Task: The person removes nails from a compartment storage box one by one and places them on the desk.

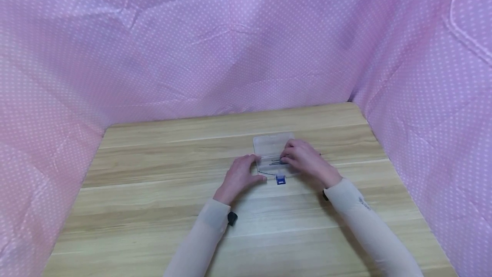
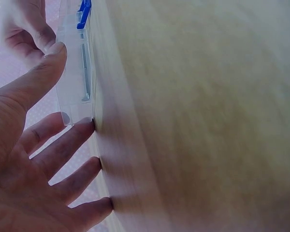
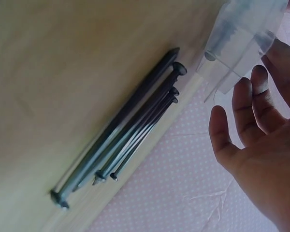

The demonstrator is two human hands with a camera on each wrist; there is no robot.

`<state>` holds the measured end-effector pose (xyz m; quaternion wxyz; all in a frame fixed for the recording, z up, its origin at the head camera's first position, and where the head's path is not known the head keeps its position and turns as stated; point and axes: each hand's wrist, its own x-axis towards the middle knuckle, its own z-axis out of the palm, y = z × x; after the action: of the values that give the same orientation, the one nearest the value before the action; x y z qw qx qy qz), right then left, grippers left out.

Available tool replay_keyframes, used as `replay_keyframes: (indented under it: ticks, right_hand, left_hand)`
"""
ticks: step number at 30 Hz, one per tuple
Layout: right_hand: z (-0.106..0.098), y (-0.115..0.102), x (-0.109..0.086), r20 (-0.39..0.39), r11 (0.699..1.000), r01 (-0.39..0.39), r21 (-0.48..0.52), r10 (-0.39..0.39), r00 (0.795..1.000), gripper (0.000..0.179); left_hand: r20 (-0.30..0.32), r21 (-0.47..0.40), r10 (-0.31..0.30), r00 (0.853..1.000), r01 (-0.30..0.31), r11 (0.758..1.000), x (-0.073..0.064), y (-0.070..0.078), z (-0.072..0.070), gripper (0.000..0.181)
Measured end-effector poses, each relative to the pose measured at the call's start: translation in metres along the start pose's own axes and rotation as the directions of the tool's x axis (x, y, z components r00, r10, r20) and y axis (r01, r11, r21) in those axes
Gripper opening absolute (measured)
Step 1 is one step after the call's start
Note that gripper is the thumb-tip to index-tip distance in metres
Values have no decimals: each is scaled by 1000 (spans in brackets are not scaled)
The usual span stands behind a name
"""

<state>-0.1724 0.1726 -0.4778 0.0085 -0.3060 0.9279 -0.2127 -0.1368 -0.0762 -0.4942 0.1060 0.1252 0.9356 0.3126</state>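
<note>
A clear plastic box (image 1: 272,143) lies on the table with its lid raised at the back and a blue latch (image 1: 281,180) at the front. One nail (image 1: 266,173) lies near its front wall. My left hand (image 1: 239,174) is at the box's left end, fingers spread and relaxed, thumb along the front and fingertips at the corner. Over the right part of the box, my right hand (image 1: 305,157) pinches slim metal nails (image 1: 276,163) that stick out leftward from its fingertips. Its curled fingers partly hide the box in the left wrist view.
Several dark nails (image 3: 117,126) of differing thickness lie side by side on the wooden table (image 1: 161,208), just right of the box and mostly hidden behind my right hand in the head view. A pink dotted cloth (image 1: 215,54) surrounds the table's back and sides.
</note>
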Motion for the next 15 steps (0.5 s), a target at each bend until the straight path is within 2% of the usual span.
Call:
replay_keyframes:
  ticks: [15]
  right_hand:
    - [-2, -1, 6, 53, 1000, -10, -1, 10, 999, 11]
  left_hand:
    - [-2, -5, 20, 1000, -20, 1000, -2, 0, -4, 68]
